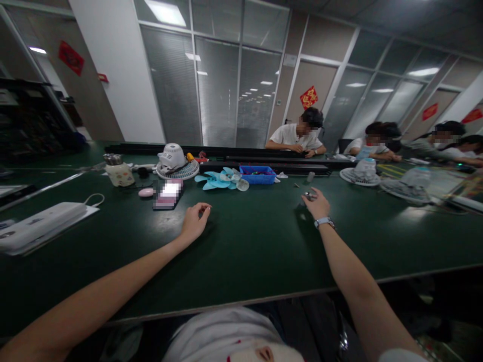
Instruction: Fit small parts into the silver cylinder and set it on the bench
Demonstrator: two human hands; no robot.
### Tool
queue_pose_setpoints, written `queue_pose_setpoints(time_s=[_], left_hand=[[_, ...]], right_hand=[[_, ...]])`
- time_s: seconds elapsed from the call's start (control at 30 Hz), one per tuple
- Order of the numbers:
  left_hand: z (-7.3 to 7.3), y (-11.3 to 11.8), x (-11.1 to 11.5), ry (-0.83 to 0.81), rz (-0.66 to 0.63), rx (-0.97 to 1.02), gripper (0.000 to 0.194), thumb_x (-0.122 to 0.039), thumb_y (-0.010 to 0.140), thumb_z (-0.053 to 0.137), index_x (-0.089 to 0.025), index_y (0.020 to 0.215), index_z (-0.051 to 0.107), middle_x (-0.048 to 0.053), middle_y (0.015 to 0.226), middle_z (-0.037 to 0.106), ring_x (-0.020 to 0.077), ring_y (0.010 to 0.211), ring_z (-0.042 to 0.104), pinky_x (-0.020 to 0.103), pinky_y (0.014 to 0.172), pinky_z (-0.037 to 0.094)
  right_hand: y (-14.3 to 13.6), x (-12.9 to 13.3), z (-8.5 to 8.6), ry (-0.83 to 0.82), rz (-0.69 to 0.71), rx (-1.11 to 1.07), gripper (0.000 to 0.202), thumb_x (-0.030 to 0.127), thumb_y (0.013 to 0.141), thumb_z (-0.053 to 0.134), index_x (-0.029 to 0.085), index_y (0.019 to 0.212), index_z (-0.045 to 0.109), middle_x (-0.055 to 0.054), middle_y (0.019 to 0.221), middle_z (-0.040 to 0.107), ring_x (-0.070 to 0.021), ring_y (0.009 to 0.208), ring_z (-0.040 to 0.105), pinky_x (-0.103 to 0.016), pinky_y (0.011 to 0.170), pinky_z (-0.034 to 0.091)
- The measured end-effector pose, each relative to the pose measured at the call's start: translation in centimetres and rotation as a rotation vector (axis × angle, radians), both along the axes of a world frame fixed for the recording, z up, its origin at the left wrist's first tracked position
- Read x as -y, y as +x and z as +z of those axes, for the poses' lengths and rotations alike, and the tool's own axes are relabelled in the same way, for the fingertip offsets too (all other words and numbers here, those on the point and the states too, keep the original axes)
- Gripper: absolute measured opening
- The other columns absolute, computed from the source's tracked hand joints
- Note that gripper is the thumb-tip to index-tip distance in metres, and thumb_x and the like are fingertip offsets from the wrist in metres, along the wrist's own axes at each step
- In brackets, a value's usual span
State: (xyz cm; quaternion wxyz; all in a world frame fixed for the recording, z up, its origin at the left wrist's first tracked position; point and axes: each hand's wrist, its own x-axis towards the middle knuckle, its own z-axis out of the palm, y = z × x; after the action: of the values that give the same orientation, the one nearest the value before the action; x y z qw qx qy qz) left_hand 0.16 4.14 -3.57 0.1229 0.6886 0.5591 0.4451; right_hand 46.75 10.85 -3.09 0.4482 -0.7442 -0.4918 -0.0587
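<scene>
On the right-hand part of the green bench (249, 256), the person's right hand (320, 205) has its grip clamped on a small shiny metal part (309, 195); a small grey cylinder (310, 177) stands just beyond. The left hand (193, 221) is curled near a pink-edged phone (162, 203), and whether its grip is together or apart cannot be told. Farther back, between the 2 hands, light-blue fan blades (215, 181) lie beside a blue basket (260, 178). A white fan (172, 157) sits behind the phone.
</scene>
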Motion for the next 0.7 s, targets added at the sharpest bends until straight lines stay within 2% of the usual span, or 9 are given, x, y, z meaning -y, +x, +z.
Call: queue_pose_setpoints(time_s=[0.07, 0.23, 0.43, 0.5, 0.57, 0.7], left_hand=[[0.0, 0.0, 0.0, -0.012, 0.006, 0.009, 0.030, -0.038, 0.089, 0.047, -0.018, 0.099, 0.066, 0.008, 0.094, 0.069, 0.0229, 0.089, 0.061, 0.034, 0.073, 0.047], [-0.2, 0.0, -0.2, -0.025, 0.012, 0.023, 0.029, -0.038, 0.088, 0.048, -0.018, 0.101, 0.065, 0.008, 0.094, 0.068, 0.0226, 0.088, 0.061, 0.033, 0.071, 0.047], [-0.4, 0.0, -0.3, -0.025, 0.014, 0.024, 0.030, -0.040, 0.088, 0.048, -0.018, 0.101, 0.065, 0.008, 0.091, 0.068, 0.0232, 0.087, 0.061, 0.034, 0.070, 0.048], [-0.3, 0.0, -0.2, -0.027, 0.012, 0.025, 0.030, -0.040, 0.088, 0.048, -0.018, 0.102, 0.065, 0.008, 0.091, 0.068, 0.0236, 0.088, 0.061, 0.034, 0.071, 0.048], [-0.1, 0.1, -0.1, -0.031, 0.009, 0.028, 0.031, -0.040, 0.088, 0.049, -0.018, 0.101, 0.065, 0.008, 0.091, 0.068, 0.0235, 0.088, 0.062, 0.035, 0.071, 0.048], [0.3, 0.3, 0.5, -0.020, -0.007, 0.021, 0.032, -0.044, 0.087, 0.052, -0.019, 0.103, 0.065, 0.007, 0.091, 0.067, 0.0234, 0.089, 0.061, 0.035, 0.073, 0.048]], right_hand=[[0.1, -0.2, -0.1, -0.021, -0.001, -0.115, 0.061, 0.040, 0.070, 0.076, 0.018, 0.125, 0.063, -0.010, 0.099, 0.074, -0.0253, 0.093, 0.068, -0.034, 0.081, 0.051], [0.3, -0.6, -0.3, -0.054, 0.003, -0.299, 0.042, 0.036, 0.061, 0.080, 0.010, 0.094, 0.073, -0.014, 0.087, 0.074, -0.0253, 0.082, 0.069, -0.032, 0.073, 0.053], [-0.6, -0.9, 0.2, -0.040, 0.052, -0.347, 0.039, 0.033, 0.062, 0.080, 0.010, 0.093, 0.072, -0.013, 0.086, 0.075, -0.0242, 0.079, 0.071, -0.032, 0.070, 0.054], [-2.4, -1.1, 0.5, -0.031, 0.102, -0.347, 0.040, 0.033, 0.062, 0.080, 0.012, 0.095, 0.072, -0.011, 0.087, 0.075, -0.0227, 0.081, 0.071, -0.031, 0.072, 0.055], [-5.5, -0.9, 0.7, -0.025, 0.223, -0.353, 0.040, 0.034, 0.063, 0.080, 0.015, 0.097, 0.071, -0.009, 0.090, 0.075, -0.0213, 0.085, 0.071, -0.030, 0.076, 0.055], [-13.9, 1.6, 0.7, -0.052, 0.699, -0.426, 0.041, 0.037, 0.065, 0.081, 0.015, 0.098, 0.069, -0.010, 0.096, 0.074, -0.0197, 0.088, 0.071, -0.033, 0.082, 0.056]])
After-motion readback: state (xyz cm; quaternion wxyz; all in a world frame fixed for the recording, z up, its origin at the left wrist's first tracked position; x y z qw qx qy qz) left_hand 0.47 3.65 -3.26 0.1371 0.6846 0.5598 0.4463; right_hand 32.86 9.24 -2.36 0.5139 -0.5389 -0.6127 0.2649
